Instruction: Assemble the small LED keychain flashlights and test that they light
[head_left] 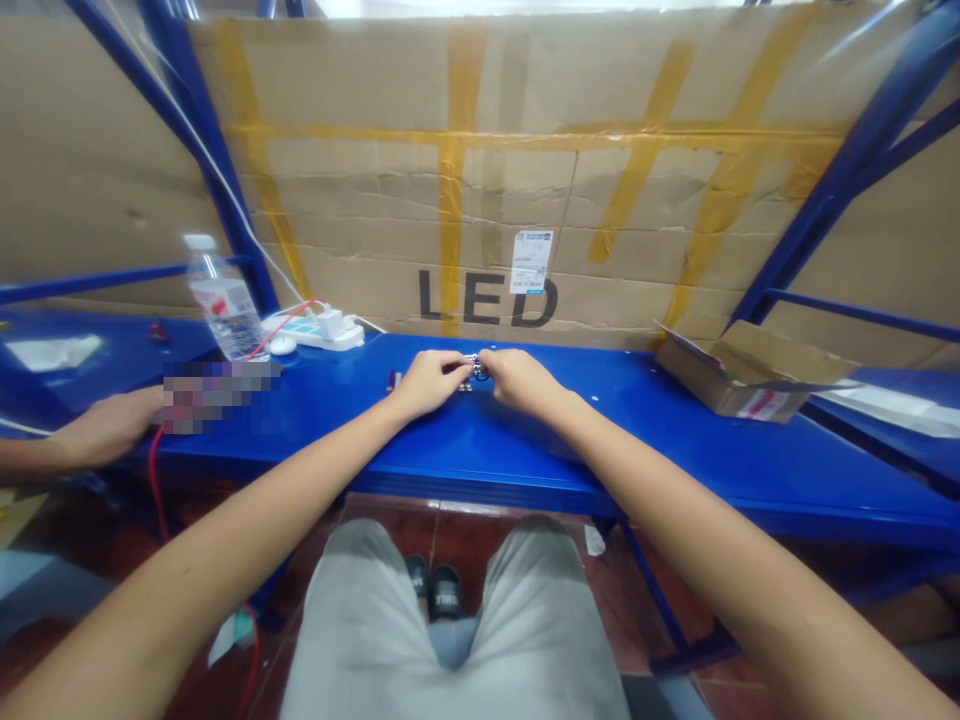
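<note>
Both my arms reach forward over the blue bench. My left hand and my right hand meet at the middle of the bench, fingers pinched together on a small metallic part held between them. The part is too small to name. A small dark piece lies on the bench just left of my left hand.
A water bottle and a white power strip stand at the back left. An open cardboard box sits at the right. Another person's hand rests on the bench at far left. A taped "LED" cardboard sheet forms the back wall.
</note>
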